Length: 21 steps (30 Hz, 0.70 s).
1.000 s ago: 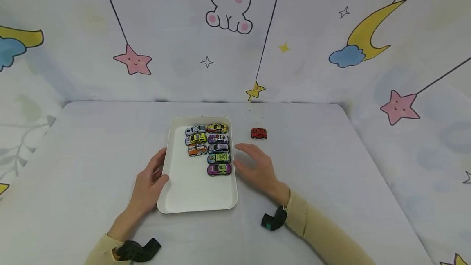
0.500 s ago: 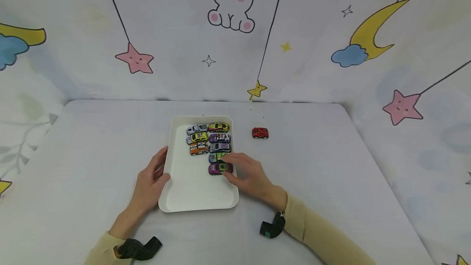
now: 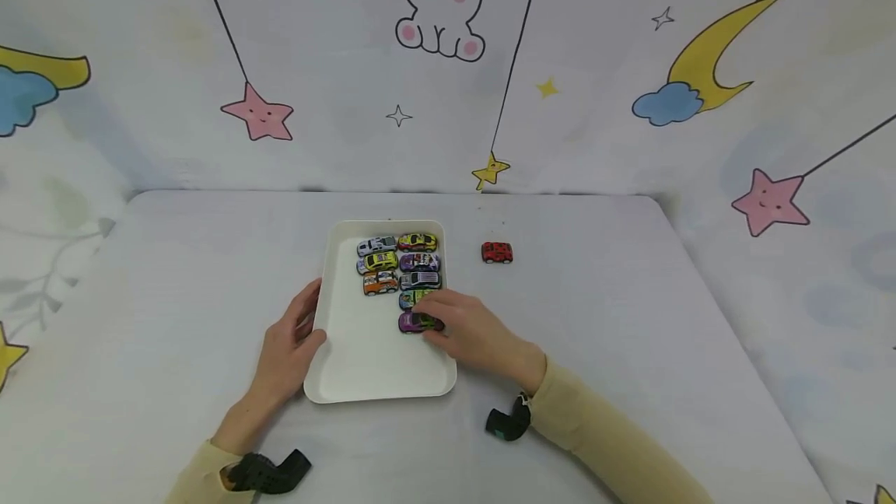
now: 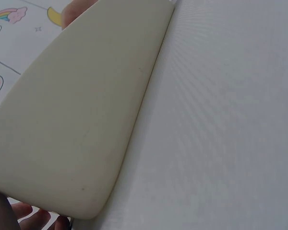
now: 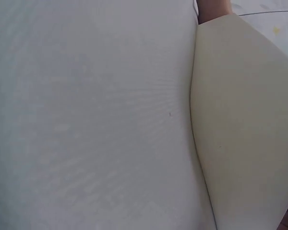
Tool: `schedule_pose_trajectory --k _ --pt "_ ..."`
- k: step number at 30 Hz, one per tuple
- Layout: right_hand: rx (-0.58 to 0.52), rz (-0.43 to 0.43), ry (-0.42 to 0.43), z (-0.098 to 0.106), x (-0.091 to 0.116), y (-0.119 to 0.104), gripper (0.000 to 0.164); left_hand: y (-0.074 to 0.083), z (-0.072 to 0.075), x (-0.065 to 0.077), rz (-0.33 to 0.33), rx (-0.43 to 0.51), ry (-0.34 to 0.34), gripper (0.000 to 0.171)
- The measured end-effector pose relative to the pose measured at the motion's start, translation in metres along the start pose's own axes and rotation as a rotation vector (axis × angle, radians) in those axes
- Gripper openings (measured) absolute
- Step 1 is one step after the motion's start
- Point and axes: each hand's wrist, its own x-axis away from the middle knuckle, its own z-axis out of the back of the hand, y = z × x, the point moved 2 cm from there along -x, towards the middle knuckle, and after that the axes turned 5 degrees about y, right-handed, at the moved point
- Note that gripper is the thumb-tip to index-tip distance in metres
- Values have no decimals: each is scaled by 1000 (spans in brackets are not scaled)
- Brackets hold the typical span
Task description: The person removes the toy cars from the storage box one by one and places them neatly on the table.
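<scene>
A white tray (image 3: pixel 364 368) lies on the table with several small toy cars in its upper half. My left hand (image 3: pixel 283 356) grips its left rim, thumb over the edge and fingers along the outside. With thumb and fingertips my right hand (image 3: pixel 472 333) pinches a purple toy car (image 3: pixel 411 323), lowest in the right-hand column. The fingers partly cover that car and the green toy car (image 3: pixel 407 299) above it. An orange toy car (image 3: pixel 380 283) is lowest in the left-hand column. Pale tray wall (image 4: pixel 81 110) fills much of the left wrist view, hiding most of the hand.
To the right of the tray, a red toy car (image 3: pixel 497 253) sits alone on the white-covered table (image 3: pixel 616 317). Behind the table hangs a white backdrop (image 3: pixel 336 37) printed with a rabbit, stars and moons. Tiny dark specks lie near the table's back edge.
My right hand has moved left from outside the tray's right rim, over it, and taken hold of the purple toy car. The left hand stays on the tray.
</scene>
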Motion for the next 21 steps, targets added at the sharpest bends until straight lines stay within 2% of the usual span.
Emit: schedule_pose_trajectory --k 10,18,21 --pt "60 59 -66 -2 0 -6 35 -2 0 0 7 -27 -4 69" --pt "53 32 -137 -4 -1 -5 39 -1 0 0 1 -30 -3 70" --pt "54 50 -164 -4 -1 -6 40 -1 0 0 2 -34 -2 71"
